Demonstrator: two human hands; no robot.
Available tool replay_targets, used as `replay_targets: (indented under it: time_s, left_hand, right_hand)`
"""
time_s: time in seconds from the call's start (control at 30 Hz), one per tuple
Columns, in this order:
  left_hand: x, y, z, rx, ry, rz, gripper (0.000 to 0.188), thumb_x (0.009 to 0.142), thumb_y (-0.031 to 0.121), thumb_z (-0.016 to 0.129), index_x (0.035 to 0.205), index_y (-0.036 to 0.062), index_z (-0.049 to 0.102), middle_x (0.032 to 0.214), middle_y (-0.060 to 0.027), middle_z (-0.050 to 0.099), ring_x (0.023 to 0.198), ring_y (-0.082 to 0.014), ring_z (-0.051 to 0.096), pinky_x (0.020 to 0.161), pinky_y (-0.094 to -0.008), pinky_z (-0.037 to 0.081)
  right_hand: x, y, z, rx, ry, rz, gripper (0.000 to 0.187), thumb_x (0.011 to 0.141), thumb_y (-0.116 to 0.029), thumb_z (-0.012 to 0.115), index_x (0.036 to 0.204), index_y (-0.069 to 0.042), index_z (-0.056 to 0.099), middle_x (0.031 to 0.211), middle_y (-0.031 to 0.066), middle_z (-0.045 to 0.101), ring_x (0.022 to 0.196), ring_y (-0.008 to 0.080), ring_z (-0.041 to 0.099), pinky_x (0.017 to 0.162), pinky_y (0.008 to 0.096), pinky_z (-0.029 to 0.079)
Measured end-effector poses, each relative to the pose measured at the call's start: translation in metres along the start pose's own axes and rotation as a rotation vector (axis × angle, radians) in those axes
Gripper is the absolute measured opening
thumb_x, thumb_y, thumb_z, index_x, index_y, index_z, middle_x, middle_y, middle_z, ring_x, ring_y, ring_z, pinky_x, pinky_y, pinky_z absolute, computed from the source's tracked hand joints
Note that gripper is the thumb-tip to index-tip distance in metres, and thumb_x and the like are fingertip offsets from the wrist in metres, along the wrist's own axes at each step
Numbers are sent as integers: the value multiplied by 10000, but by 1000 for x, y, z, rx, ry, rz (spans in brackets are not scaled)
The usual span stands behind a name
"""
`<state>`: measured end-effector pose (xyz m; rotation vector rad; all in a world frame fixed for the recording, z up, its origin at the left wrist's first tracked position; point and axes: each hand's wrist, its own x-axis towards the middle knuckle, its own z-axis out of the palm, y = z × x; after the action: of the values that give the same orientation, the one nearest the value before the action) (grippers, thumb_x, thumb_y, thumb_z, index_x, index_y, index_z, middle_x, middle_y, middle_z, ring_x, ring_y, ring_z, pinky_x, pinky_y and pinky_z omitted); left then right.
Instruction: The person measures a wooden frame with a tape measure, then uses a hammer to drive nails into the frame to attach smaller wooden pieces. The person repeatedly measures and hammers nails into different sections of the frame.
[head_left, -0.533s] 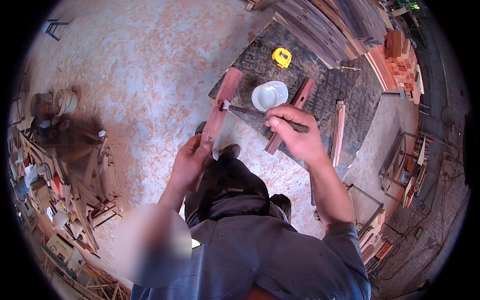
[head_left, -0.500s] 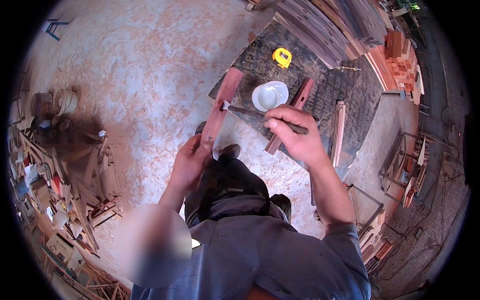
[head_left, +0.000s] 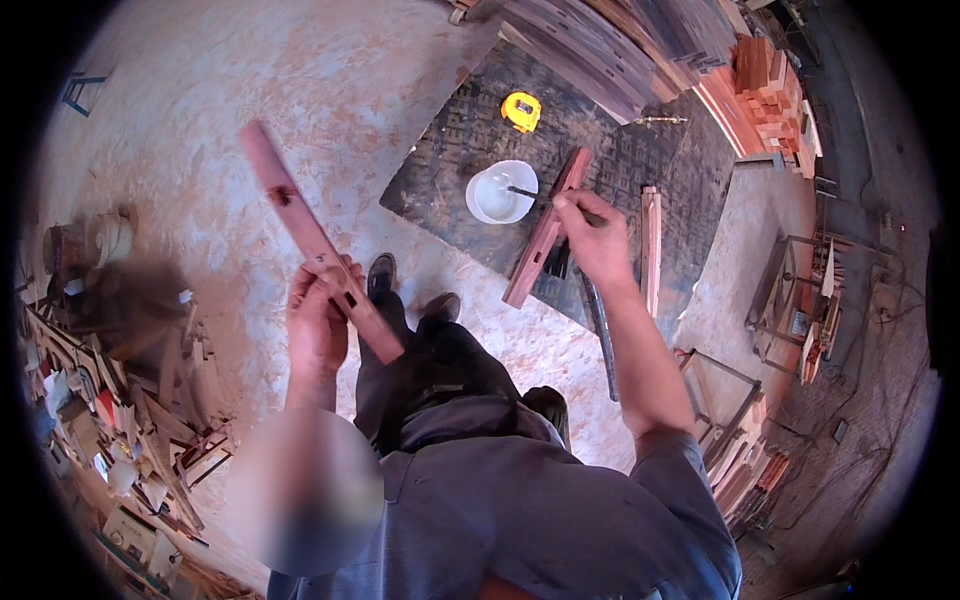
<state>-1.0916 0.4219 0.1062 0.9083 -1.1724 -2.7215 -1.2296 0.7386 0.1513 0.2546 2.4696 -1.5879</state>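
Now the brush point(head_left: 525, 192), pinched by your right hand point(head_left: 597, 235), is off the slot point(head_left: 280, 196) and at the white tub point(head_left: 477, 203) — brushing pauses — while your left hand point(head_left: 318, 322) grips the wooden piece point(head_left: 310, 235), swung out leftward.

I log: pale floor point(head_left: 200, 150), blotched reddish-brown; blue stand point(head_left: 86, 78), upper left; metal-framed rack point(head_left: 772, 285), right; wood heap point(head_left: 165, 455), lower left.

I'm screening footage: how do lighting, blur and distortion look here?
Head view: black fisheye rim; head view: floor bright at upper left, right side dimmer; head view: round blurred patch partly over the left forearm; head view: held wooden bar seems smeared at its far end, perhaps from motion.
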Motion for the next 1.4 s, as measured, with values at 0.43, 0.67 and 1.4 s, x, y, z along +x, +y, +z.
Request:
replay_targets:
  time_s: [0.43,0.67,1.4]
  left_hand:
    - [17,29,15,68,22,91,129,866,20,578,985,66,555,937,-75,643,900,-203,657,820,-365,568]
    - [20,29,23,24,-29,92,103,900,93,564,1003,91,561,907,-28,628,908,-171,637,875,-413,533]
    - [13,7,57,86,37,59,143,904,145,606,1010,51,585,950,-55,650,882,-159,628,805,-309,495]
  right_hand:
    - [6,34,17,129,107,28,282,896,-244,621,912,33,673,777,87,670,664,108,601,619,237,475]
    - [14,29,-9,469,31,423,304,924,-348,585,928,-44,570,654,46,611,488,125,516,421,250,376]
    - [-62,-35,28,668,-279,55,270,957,-225,540,988,38,592,746,141,642,601,163,586,514,261,443]
